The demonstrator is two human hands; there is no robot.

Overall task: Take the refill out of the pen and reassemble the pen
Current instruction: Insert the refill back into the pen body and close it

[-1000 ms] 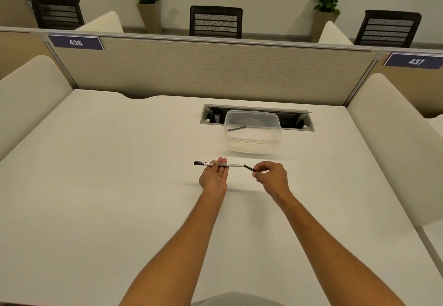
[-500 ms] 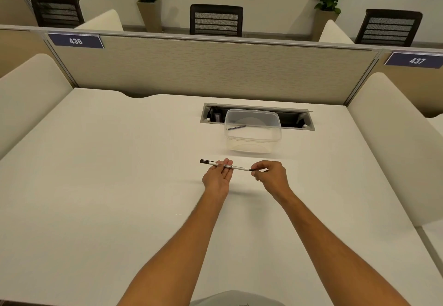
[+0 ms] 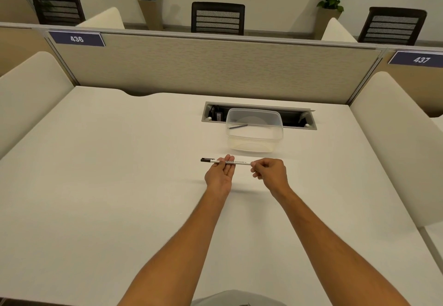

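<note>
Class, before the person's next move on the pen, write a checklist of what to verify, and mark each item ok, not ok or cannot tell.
1. Slim white pen with black cap lifted off the white desk: ok.
2. Left hand supports the barrel: ok.
3. Right hand has a grip on the pen's right end: ok.
4. End piece fully seated: cannot tell, fingers hide it.
5. Thin dark refill lies in the clear plastic tub: ok.
6. Cap on the left end: ok.
</note>
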